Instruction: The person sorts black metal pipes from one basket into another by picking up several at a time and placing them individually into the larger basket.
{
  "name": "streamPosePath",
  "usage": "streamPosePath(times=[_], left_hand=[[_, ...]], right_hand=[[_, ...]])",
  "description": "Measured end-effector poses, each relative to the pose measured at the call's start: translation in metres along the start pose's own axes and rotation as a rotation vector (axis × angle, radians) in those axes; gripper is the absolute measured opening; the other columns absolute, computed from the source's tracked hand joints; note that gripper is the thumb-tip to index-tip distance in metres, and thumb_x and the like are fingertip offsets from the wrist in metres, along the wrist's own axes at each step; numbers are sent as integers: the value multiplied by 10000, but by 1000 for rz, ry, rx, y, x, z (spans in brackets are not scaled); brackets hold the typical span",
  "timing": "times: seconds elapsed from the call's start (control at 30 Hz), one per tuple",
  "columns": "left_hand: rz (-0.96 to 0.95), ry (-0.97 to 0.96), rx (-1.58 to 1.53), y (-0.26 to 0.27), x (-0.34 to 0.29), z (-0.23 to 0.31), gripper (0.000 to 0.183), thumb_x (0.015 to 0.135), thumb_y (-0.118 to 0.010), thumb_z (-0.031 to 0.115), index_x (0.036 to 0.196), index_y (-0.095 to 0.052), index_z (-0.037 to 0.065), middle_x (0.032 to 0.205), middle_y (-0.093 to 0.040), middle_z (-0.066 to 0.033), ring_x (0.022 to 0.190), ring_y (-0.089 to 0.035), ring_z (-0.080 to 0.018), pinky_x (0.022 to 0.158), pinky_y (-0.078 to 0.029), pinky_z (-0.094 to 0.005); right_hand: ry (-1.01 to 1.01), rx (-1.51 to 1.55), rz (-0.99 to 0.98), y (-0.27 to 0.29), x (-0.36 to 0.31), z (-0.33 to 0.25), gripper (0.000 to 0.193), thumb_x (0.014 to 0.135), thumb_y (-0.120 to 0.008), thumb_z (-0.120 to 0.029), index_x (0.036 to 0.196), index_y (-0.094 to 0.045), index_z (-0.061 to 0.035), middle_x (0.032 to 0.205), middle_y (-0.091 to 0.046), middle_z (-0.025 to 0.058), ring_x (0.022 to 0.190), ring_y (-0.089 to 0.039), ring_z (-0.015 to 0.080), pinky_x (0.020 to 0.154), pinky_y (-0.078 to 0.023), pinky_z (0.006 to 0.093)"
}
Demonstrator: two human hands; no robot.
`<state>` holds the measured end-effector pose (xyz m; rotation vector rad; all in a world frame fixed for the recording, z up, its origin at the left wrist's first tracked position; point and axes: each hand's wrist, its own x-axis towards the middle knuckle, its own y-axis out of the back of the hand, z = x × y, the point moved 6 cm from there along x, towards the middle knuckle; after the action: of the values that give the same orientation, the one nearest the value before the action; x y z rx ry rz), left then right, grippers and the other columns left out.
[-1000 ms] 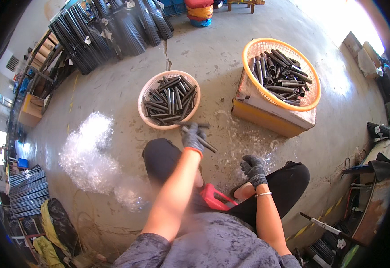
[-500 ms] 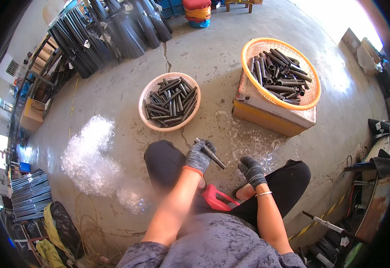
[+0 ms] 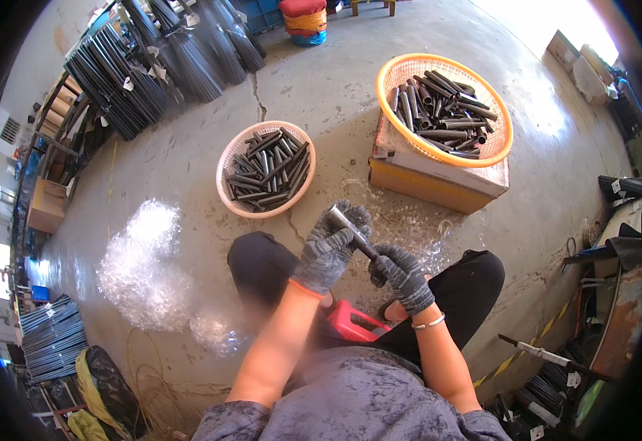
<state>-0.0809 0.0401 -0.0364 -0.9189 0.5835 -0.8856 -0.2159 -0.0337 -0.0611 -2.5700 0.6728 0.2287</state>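
My left hand [image 3: 328, 250], in a grey knit glove with an orange cuff, is closed round a short dark tube [image 3: 352, 231]. The tube slants down to the right, its open end at the upper left. My right hand [image 3: 403, 278], gloved the same way, has its fingers bent together at the tube's lower end, which they partly hide. Ahead and to the left, a pale pink basket [image 3: 227, 149] holds many similar dark tubes [image 3: 267, 169]. Farther right, an orange-rimmed basket [image 3: 510, 121] is heaped with more tubes [image 3: 446, 110].
The orange-rimmed basket stands on a cardboard box [image 3: 431, 182]. Crumpled clear plastic [image 3: 144, 272] lies on the floor at left. A pink-red plastic thing [image 3: 352, 322] sits between my legs. Bundles of long dark rods [image 3: 181, 59] stand at the far left.
My right hand has moved up and left to the tube's lower end. My left hand has turned, with the tube still in it. The view has shifted slightly.
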Motion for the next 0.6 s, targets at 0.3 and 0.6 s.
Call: streamPosePath(times=[0.3,0.6], left_hand=[[209,10,441,29,-14,14,490,887,-491,-68,1347,-377,58,1285,-508,-133,1152,-530,-220,975,-455,-341],[-430,-670,2283,-63,-35,22,407,641,-718,169,1039,-639,149,1152,-581,-124,1200,-481,-308,1062,-245,-576]], right_hand=[[-138,97,77,-6,-15,-20,321,927,-539,-351,994,-612,-46,641,-511,1,506,-445,95,454,-354,234],[-2,-398,-86,-8,-15,-27,338,947,-512,-356,992,-619,-38,625,-490,-20,517,-425,76,471,-353,229]])
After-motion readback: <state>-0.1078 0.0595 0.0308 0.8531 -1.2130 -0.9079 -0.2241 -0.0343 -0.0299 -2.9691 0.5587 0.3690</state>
